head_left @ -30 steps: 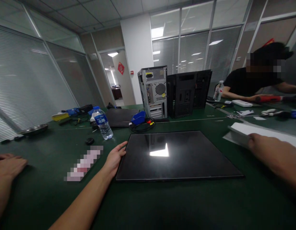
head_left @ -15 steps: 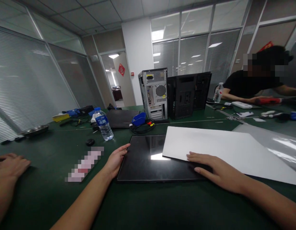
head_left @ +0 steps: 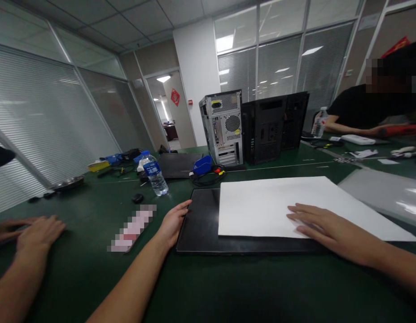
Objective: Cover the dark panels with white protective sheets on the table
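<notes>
A black flat panel with a glossy face lies on the green table. White sheets cover much of its middle and right side and reach past it to the right. My left hand grips the panel's left edge, thumb and fingers at the rim. On top of the white sheets rests my right hand, palm down with its fingers spread; it holds nothing. The panel's right end is hidden under the sheets and my right hand.
Left of the panel are a pixelated pink strip, a round black object and a water bottle. Computer cases stand behind. Another person's hands rest at left; a person sits at right.
The white sheets have shifted left and now cover more of the panel. My right hand lies farther right in view. The whole view has turned slightly left.
</notes>
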### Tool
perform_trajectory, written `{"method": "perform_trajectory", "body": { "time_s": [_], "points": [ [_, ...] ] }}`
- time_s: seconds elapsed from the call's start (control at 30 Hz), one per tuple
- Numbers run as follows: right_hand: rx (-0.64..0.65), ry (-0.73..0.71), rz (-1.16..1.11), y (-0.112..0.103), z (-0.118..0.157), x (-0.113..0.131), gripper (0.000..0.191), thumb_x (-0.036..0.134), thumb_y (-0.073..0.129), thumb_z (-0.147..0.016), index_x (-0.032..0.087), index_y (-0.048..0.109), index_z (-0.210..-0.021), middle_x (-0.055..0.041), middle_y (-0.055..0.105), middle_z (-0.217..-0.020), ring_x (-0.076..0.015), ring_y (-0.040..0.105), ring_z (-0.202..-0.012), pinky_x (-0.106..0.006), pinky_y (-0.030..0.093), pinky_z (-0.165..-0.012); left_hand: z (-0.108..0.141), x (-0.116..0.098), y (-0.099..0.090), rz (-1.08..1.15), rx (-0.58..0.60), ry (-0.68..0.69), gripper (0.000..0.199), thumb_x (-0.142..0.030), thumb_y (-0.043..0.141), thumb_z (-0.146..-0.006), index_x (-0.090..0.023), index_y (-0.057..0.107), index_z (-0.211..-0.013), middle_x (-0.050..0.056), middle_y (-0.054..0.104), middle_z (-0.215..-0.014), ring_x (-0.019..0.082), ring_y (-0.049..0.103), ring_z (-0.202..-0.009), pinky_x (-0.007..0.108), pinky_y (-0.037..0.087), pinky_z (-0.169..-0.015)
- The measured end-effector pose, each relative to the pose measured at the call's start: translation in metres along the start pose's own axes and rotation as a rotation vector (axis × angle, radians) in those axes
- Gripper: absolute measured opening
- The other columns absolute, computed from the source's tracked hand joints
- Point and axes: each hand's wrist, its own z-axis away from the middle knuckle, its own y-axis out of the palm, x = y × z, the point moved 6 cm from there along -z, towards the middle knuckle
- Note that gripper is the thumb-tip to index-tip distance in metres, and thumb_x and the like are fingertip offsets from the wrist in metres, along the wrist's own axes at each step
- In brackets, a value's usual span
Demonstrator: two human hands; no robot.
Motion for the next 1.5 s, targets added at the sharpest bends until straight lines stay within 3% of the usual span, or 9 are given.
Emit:
{"method": "perform_trajectory", "body": {
  "time_s": [0.13,0.33,0.53,0.63,0.9,1.07,1.2,1.33,1.5],
  "points": [
    [-0.049,-0.031,-0.041,-0.006,0.001,0.0,0.051,0.056,0.042,-0.097,0.039,0.05,-0.144,0.0048,0.04,-0.154,-0.0271,0.037,-0.142,-0.053,0.031,-0.118,0.0,0.001,0.0,0.001,-0.004,0.005,0.048,-0.003,0.054,-0.081,-0.014,0.058,-0.128,0.013,0.075,-0.096,0.023,0.074,-0.076,0.038,0.061,-0.071],
    [-0.062,0.065,0.019,-0.007,0.0,-0.028,0.05,0.059,0.045,-0.093,0.032,0.064,-0.132,-0.0024,0.058,-0.139,-0.0321,0.054,-0.127,-0.058,0.042,-0.109,0.002,-0.001,0.002,0.011,-0.004,0.007,0.049,-0.002,0.053,-0.081,-0.012,0.057,-0.129,0.014,0.075,-0.099,0.023,0.074,-0.077,0.039,0.061,-0.073],
    [-0.062,0.02,-0.04,-0.012,-0.002,0.003,0.049,0.056,0.038,-0.098,0.029,0.067,-0.127,-0.003,0.064,-0.131,-0.0264,0.057,-0.123,-0.051,0.044,-0.109,0.004,-0.002,0.004,-0.032,-0.023,0.003,0.051,-0.004,0.055,-0.081,-0.013,0.057,-0.131,0.013,0.076,-0.096,0.023,0.074,-0.075,0.036,0.06,-0.069],
    [-0.09,0.014,-0.025,-0.013,-0.002,0.011,0.05,0.056,0.038,-0.097,0.029,0.065,-0.13,-0.0037,0.06,-0.136,-0.0273,0.054,-0.126,-0.053,0.042,-0.11,0.005,-0.002,0.003,-0.072,-0.056,0.006,0.05,-0.006,0.058,-0.082,-0.015,0.058,-0.131,0.012,0.077,-0.095,0.022,0.074,-0.073,0.033,0.059,-0.065],
    [-0.033,0.012,0.009,-0.002,0.002,0.0,0.054,0.061,0.046,-0.093,0.035,0.055,-0.14,-0.0021,0.048,-0.149,-0.0309,0.048,-0.133,-0.057,0.041,-0.11,0.002,-0.001,-0.001,-0.107,-0.063,0.0,0.057,0.001,0.059,-0.074,-0.015,0.058,-0.128,0.009,0.076,-0.093,0.018,0.071,-0.063,0.028,0.056,-0.059],
    [0.009,-0.03,0.014,0.005,-0.002,0.001,0.053,0.056,0.04,-0.097,0.036,0.049,-0.145,0.0006,0.04,-0.154,-0.0274,0.035,-0.143,-0.059,0.025,-0.118,0.002,-0.001,0.002,-0.083,-0.021,0.027,0.063,0.009,0.055,-0.064,-0.016,0.061,-0.122,0.011,0.071,-0.116,0.019,0.073,-0.083,0.029,0.059,-0.071],
    [-0.076,0.001,0.024,-0.003,-0.005,0.0,0.053,0.056,0.041,-0.097,0.031,0.054,-0.142,-0.0012,0.04,-0.155,-0.0282,0.034,-0.143,-0.055,0.029,-0.118,0.002,-0.001,0.0,-0.087,-0.025,0.03,0.064,0.009,0.053,-0.061,-0.015,0.064,-0.119,0.011,0.07,-0.119,0.02,0.073,-0.086,0.029,0.059,-0.071],
    [-0.192,0.155,0.156,-0.024,-0.003,-0.031,0.055,0.054,0.035,-0.098,0.022,0.06,-0.136,-0.0085,0.046,-0.15,-0.0282,0.038,-0.14,-0.048,0.029,-0.118,-0.001,0.001,-0.002,-0.104,-0.027,0.013,0.066,0.006,0.053,-0.061,-0.014,0.064,-0.123,0.012,0.073,-0.113,0.022,0.074,-0.08,0.032,0.06,-0.067],
    [-0.207,0.531,0.353,-0.022,0.02,-0.14,0.071,0.061,0.037,-0.093,0.011,0.052,-0.142,-0.027,0.039,-0.148,-0.0425,0.043,-0.131,-0.055,0.039,-0.102,0.0,0.004,-0.003,-0.163,-0.067,-0.017,0.065,0.002,0.053,-0.064,-0.011,0.064,-0.127,0.013,0.076,-0.099,0.024,0.073,-0.068,0.034,0.059,-0.06]
  ]
}}
